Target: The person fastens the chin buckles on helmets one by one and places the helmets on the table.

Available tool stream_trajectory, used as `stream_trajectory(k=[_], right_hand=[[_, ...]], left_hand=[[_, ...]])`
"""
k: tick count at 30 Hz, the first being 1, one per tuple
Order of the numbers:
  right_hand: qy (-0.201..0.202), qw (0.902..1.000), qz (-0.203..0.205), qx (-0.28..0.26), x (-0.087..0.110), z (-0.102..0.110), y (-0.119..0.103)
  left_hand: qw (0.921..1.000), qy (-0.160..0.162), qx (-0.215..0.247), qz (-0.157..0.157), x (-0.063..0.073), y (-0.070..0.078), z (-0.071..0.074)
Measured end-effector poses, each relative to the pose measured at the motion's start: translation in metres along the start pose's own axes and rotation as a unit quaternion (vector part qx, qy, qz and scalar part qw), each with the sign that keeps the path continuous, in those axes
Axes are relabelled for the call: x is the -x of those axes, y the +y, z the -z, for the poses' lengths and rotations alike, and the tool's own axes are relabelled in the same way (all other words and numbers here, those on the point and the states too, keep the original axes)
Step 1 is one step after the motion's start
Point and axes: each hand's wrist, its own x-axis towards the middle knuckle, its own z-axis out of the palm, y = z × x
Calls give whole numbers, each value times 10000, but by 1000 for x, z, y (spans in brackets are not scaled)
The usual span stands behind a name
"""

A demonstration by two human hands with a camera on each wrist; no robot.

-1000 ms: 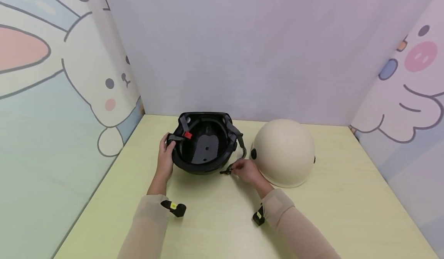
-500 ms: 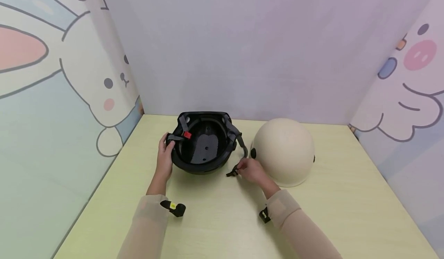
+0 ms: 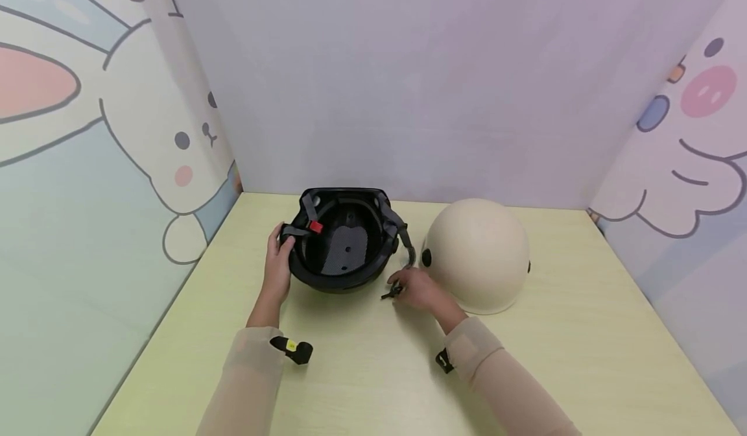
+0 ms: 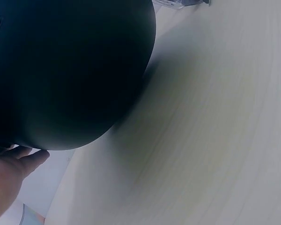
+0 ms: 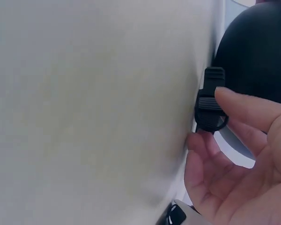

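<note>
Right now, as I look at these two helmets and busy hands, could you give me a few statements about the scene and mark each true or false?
1. The left hand grips the black helmet. True.
2. The right hand pinches a black buckle. True.
3. In the head view, the black helmet's hollow is out of sight. False: its inside shows plainly.
4. The cream helmet sits dome up. True.
5. In the head view, the black helmet is right of the cream helmet. False: it is on the left.

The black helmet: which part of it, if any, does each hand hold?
The left hand holds the black helmet at its left side; the right hand pinches the buckle on its right-side strap.
</note>
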Motion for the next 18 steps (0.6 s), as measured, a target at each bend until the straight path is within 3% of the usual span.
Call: stream_trajectory(k=[3,11,18], right_hand=[[64,10000,-23,67,-2,-3,1],[109,9972,-522,-515,2,-1,3],[274,9975,9,-656,7,11,7]], left_hand=[[10000,7,-7,-19,-1,0,1],[9999,27,-123,7,-2,-1,1],[9981,-95,-604,-116,2,5,1]])
